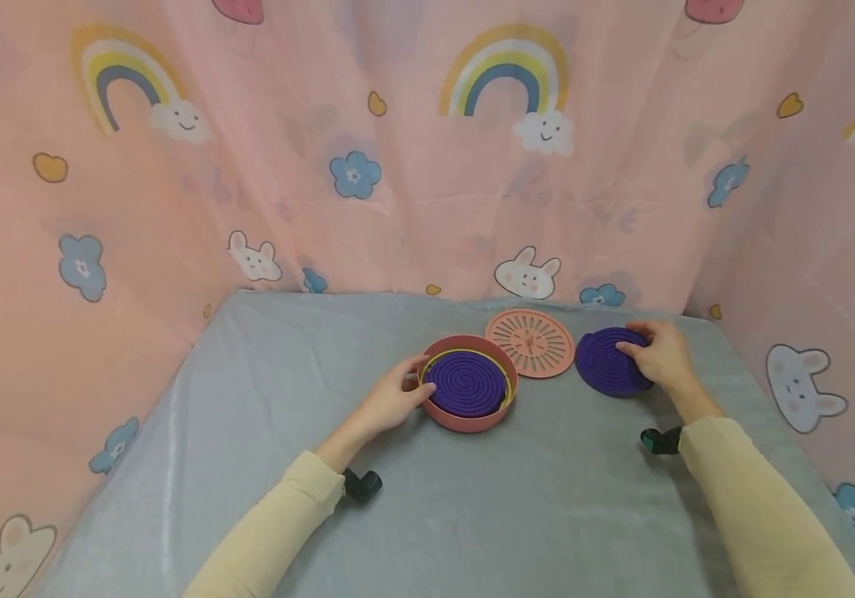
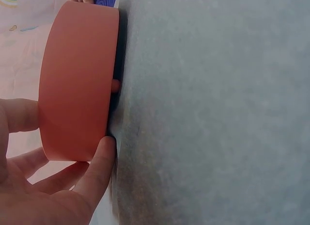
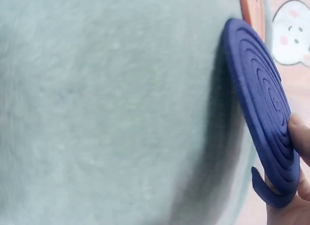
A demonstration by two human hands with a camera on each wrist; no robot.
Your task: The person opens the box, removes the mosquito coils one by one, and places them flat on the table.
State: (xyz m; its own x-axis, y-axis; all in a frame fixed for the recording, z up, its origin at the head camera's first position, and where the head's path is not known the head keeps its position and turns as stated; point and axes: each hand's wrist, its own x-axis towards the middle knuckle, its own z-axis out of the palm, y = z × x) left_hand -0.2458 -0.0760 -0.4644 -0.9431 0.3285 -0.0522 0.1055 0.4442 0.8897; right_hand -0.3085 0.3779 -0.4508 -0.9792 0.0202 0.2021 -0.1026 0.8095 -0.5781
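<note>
The left hand (image 1: pixel 390 401) had its fingers clamped on the pink dish (image 1: pixel 465 424) at nine o'clock. One purple coil (image 1: pixel 466 384) sat inside; packing appeared half done. The lid (image 1: pixel 547 357) lay off, at the dish's two o'clock. The second coil (image 1: pixel 605 365), apparently left to pack, was pinched at three o'clock by the right hand (image 1: pixel 662 357).

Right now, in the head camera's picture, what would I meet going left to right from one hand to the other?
Left hand → round pink bowl → slotted pink disc → purple coil outside the bowl → right hand.
</note>
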